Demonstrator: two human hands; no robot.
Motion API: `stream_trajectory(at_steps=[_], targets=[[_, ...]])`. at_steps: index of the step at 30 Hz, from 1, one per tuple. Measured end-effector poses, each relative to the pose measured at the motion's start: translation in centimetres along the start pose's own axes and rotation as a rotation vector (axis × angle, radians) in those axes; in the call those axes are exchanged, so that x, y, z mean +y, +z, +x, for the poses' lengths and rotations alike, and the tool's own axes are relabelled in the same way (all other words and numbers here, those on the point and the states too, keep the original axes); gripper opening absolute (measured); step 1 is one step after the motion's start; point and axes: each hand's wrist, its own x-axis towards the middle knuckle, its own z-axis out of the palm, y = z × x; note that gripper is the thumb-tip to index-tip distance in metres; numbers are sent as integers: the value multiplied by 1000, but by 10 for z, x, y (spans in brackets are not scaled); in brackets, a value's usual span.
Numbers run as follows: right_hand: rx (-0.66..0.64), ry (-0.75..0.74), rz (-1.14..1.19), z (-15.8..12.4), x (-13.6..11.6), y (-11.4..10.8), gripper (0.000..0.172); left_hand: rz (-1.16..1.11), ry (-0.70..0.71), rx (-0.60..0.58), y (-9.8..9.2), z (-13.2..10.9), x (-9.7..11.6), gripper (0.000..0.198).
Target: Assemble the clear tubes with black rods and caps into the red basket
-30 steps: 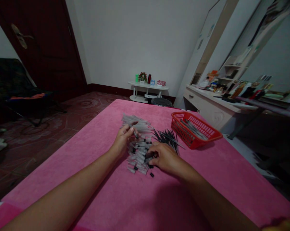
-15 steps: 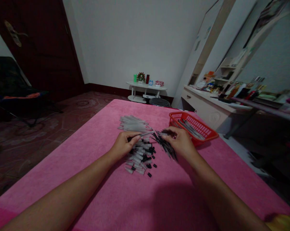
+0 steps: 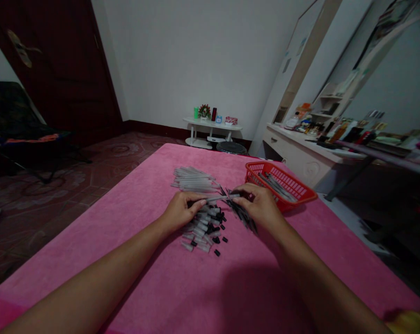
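Observation:
My left hand pinches a thin grey pen barrel between thumb and fingers. The barrel points right, toward my right hand, which is closed on a small pale pen cap. Barrel and cap meet between the hands; how far one goes into the other is too small to tell. Below the left hand lies a heap of translucent caps mixed with small black plugs. Dark slim rods, perhaps refills, lie partly under the right hand. Behind the hands is a pile of grey barrels.
A red plastic basket with several pens inside stands just beyond my right hand. Everything rests on a pink cloth-covered table. A crowded dresser is at the right, a low white stand by the far wall.
The barrel in my left hand has come slightly down and right, and its tip now meets the cap in my right hand. The cap has tilted to line up with it.

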Motion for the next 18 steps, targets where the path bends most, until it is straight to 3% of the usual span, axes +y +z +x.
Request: stream_trajectory(at_steps=[18], targets=[[-16,-115,-110,-2,-8,-5,10,-115,-100,-118,-3,0,5,39]])
